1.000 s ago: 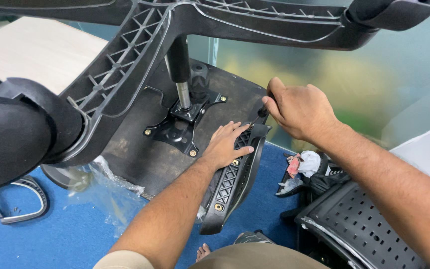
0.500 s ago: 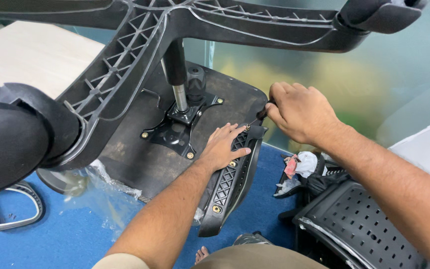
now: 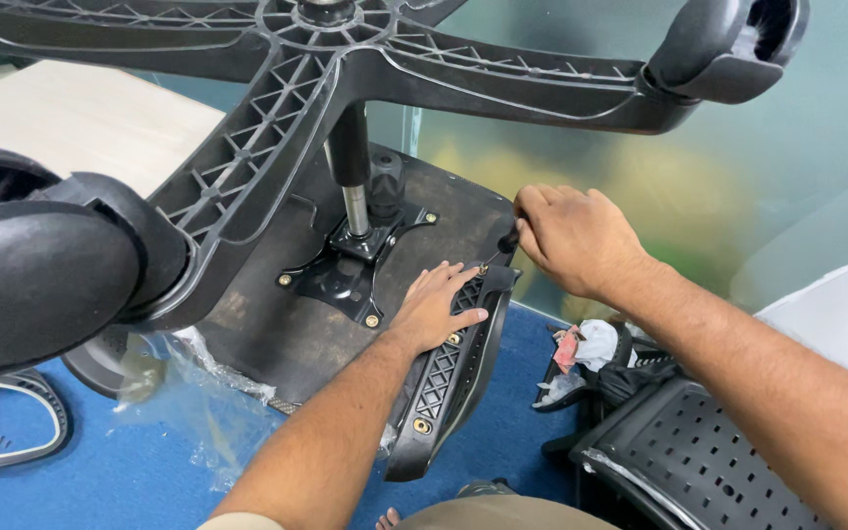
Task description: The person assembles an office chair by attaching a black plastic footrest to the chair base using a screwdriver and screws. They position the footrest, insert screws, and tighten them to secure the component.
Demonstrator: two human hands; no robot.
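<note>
An office chair lies upside down, its black star base point(image 3: 345, 69) and castor wheel point(image 3: 41, 275) close to the camera. My left hand point(image 3: 436, 306) presses flat on a black ribbed armrest bracket point(image 3: 449, 378) that lies against the dark underside of the seat point(image 3: 277, 334). My right hand point(image 3: 571, 238) is closed round a black-handled screwdriver point(image 3: 505, 242), its tip at the top end of the bracket. The gas-lift column point(image 3: 352, 177) rises from a metal mounting plate point(image 3: 345, 270) just left of my left hand.
Blue carpet point(image 3: 100, 471) covers the floor, with crumpled clear plastic wrap point(image 3: 198, 402) on it. A loose grey armrest loop point(image 3: 12, 432) lies at the far left. A black perforated chair part point(image 3: 699, 461) and wrapped pieces sit at the right. A frosted glass wall point(image 3: 689, 196) stands behind.
The view has shifted a little. My right hand has stayed at the bracket's top end with the screwdriver, and my left hand still rests on the bracket.
</note>
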